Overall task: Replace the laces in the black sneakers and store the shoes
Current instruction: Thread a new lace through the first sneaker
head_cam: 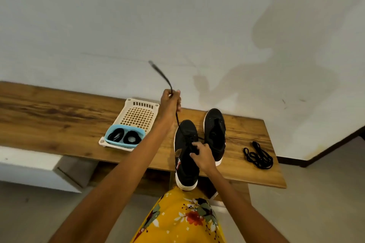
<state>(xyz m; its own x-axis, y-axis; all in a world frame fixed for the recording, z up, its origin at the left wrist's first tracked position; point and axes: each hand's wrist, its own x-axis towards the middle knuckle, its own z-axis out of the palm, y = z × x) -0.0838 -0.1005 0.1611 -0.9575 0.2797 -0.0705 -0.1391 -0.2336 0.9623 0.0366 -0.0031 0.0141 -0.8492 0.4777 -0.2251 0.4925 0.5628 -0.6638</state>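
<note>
1. The left hand [170, 100] is raised above the tabletop [59, 116], its grip curled tight around a black lace [176, 113].
2. The lace runs taut from that fist down to the eyelets of the near sneaker [185, 156], and its free end [158, 71] sticks up and away past the knuckles, blurred against the pale wall [177, 16].
3. The right hand [203, 156] rests on the upper of the near sneaker; its fingertips are pinching at the lacing by the tongue, though whether they hold the lace or the shoe's fabric cannot be told.
4. The near sneaker lies toe away from the person, and its white-soled heel overhangs the front edge of the tabletop above a yellow flowered garment [183, 219].
5. The second black sneaker [215, 134] stands just beside it on the right, farther back on the wood, with no lace visible in its eyelets.
6. A loose bundle of black lace [258, 156] lies on the tabletop well to the right of both shoes, near the corner.
7. To the left of the shoes sits a cream plastic basket [138, 116] with a lattice floor.
8. A light blue dish [124, 136] rests in the near end of the basket and holds two coiled black items, which look like rolled laces.
</note>
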